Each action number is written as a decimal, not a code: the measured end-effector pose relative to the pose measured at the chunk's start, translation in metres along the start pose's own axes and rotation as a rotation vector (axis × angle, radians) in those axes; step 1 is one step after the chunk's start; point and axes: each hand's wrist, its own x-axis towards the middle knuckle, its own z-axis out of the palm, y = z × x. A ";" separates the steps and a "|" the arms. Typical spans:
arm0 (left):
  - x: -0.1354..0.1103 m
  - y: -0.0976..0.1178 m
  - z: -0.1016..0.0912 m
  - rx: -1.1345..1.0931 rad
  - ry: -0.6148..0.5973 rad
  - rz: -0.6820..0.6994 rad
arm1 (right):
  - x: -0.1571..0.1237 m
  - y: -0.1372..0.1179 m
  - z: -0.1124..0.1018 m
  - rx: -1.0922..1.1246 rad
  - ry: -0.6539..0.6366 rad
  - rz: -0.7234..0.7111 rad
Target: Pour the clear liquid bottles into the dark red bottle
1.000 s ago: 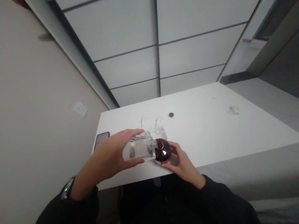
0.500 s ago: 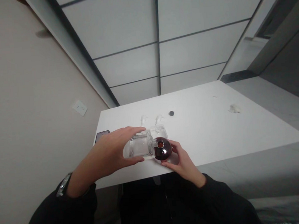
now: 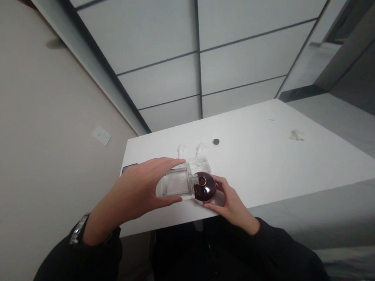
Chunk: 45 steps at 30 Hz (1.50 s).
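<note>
My left hand (image 3: 146,188) is closed around a clear square bottle (image 3: 177,183), tipped on its side with its open neck pointing right. That neck lies at the mouth of a round dark amber bottle (image 3: 205,189); whether the two touch I cannot tell. Thumb and fingers of my right hand (image 3: 228,202) grip the amber bottle from its right side. Its uncapped opening faces up. Just behind them stands a second clear container (image 3: 200,164), partly covered by the bottles.
Two white pump heads (image 3: 200,149) lie on the white table (image 3: 256,161) behind the bottles, with a small dark cap (image 3: 216,142) to their right. A phone (image 3: 129,167) is partly behind my left hand. Crumpled whitish material (image 3: 296,135) lies at the right.
Both hands keep their hold on the bottles, and the clear one stays tipped at the amber one's mouth. The view has shifted very slightly.
</note>
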 end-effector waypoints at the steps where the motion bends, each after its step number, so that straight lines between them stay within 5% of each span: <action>1: 0.000 0.000 0.000 0.001 -0.002 0.000 | 0.000 0.000 0.000 0.004 -0.001 -0.002; 45: 0.006 0.009 -0.014 0.118 -0.095 0.030 | 0.000 0.001 -0.001 -0.031 0.017 -0.050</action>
